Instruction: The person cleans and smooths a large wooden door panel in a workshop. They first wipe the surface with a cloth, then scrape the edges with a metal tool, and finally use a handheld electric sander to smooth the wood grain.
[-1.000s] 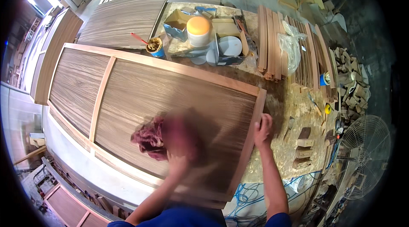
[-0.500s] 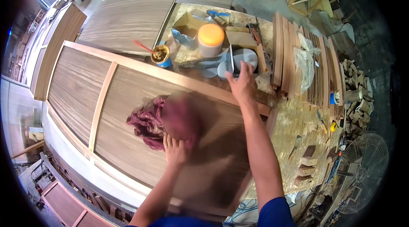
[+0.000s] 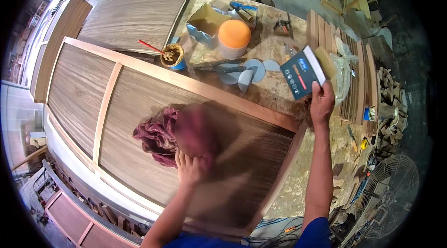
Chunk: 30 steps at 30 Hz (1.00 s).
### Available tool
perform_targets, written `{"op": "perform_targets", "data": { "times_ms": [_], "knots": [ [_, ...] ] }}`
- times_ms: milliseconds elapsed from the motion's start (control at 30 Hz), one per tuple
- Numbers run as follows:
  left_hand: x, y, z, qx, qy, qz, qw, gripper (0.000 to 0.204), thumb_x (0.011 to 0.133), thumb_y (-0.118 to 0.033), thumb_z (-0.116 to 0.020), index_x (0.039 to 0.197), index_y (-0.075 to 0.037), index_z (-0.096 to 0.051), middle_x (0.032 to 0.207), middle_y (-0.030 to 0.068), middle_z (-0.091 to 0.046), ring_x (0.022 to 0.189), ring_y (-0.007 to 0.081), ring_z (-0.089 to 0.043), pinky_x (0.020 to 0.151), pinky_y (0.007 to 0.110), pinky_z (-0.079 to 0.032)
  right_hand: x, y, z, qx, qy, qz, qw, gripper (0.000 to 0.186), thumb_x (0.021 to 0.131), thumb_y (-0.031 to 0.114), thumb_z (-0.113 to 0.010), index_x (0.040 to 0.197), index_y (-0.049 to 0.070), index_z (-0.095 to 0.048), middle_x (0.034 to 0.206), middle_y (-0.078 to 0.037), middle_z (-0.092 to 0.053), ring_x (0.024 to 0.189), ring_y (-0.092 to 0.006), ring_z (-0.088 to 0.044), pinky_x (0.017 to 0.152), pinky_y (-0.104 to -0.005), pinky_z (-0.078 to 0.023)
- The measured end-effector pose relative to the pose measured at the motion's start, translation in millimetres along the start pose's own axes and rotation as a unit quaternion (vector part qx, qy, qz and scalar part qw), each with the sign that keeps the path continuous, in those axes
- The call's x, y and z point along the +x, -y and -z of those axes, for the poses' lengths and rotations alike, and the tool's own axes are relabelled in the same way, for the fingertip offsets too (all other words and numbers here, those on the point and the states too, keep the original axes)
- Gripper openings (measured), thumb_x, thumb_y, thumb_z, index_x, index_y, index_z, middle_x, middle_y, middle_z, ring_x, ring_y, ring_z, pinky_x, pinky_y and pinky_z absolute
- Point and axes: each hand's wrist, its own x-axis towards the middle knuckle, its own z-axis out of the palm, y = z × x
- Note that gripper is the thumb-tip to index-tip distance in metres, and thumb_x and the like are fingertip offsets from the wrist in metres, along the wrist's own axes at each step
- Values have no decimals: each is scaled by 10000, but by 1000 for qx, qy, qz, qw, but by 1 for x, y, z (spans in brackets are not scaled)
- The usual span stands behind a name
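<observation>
In the head view, the right hand [image 3: 322,101] grips a dark cardboard box [image 3: 294,75] by its near right edge, tilted over the worktable [image 3: 291,192] beyond the wood-framed panel's [image 3: 195,86] far right corner. The left hand [image 3: 191,168] lies against a crumpled maroon cloth [image 3: 153,138] on the panel; whether its fingers close on the cloth, I cannot tell. Grey round discs [image 3: 253,71] lie left of the box, near an orange-lidded tub [image 3: 234,38] and a blue cup of brown paste [image 3: 177,65].
</observation>
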Motion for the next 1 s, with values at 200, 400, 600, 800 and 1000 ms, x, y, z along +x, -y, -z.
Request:
{"op": "perform_targets", "data": {
  "times_ms": [200,400,600,800,1000],
  "knots": [
    [-2,2,0,26,39,-2,999,588,819,-315,-680,1327,-31,-597,1451,271,-480,1431,509,-380,1195,656,-310,-29,8,-18,73,-1,-4,997,163,1045,147,-645,1004,-11,-649,902,-179,-656,811,-319,-650,731,-420,-513],
    [-9,6,-13,35,77,2,996,734,681,-432,-815,1282,-39,-662,1460,276,-496,1466,486,-367,1214,674,-280,-77,22,-86,-88,109,83,987,256,973,185,-691,885,-5,-543,927,-189,-578,891,-413,-595,760,-503,-474],
    [-10,-6,3,-4,45,-2,999,572,846,-406,-669,1295,-51,-669,1475,275,-515,1464,473,-388,1241,628,-261,-118,12,-86,7,59,91,994,322,1058,121,-605,1349,-8,-556,1351,-199,-534,1148,-395,-595,987,-479,-495],
    [-7,-1,9,-52,2,-5,999,531,885,-318,-579,1329,-34,-644,1519,262,-493,1515,464,-340,1270,592,-226,-222,116,-61,158,123,19,979,321,1083,158,-583,1359,-4,-564,1339,-176,-567,1200,-310,-587,988,-412,-510],
    [-14,15,15,-149,-83,-2,985,654,839,-330,-649,1399,-5,-558,1531,275,-468,1515,470,-333,1288,589,-189,-295,225,-105,59,220,68,971,574,1034,350,-658,1455,-10,-504,1423,-281,-528,1315,-457,-499,1147,-535,-383]
  ]
}}
